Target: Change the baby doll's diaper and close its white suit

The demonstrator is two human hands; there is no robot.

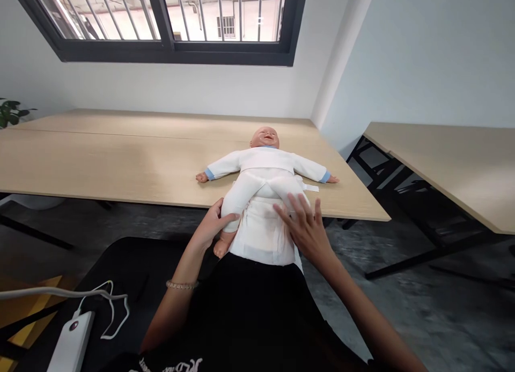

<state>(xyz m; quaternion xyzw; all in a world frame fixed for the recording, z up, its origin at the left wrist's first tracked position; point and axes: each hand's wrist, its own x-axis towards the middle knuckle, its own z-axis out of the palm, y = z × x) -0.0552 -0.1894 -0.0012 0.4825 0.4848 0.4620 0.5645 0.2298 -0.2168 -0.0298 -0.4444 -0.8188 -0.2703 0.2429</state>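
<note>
A baby doll [263,165] in a white suit with blue cuffs lies on its back at the near edge of a long wooden table [120,162], arms spread, head pointing away from me. Its legs hang over the edge towards my lap. My left hand [211,227] is wrapped round the doll's left-side leg just above the bare foot [220,247]. My right hand [306,227] lies flat with spread fingers on the white cloth [261,232] over the doll's other leg and lower body.
A second wooden table [450,162] stands to the right across a gap of grey floor. A white power bank [72,342] with a cable lies at the bottom left. A barred window [169,17] is set in the far wall, and a plant [10,113] shows at the left edge.
</note>
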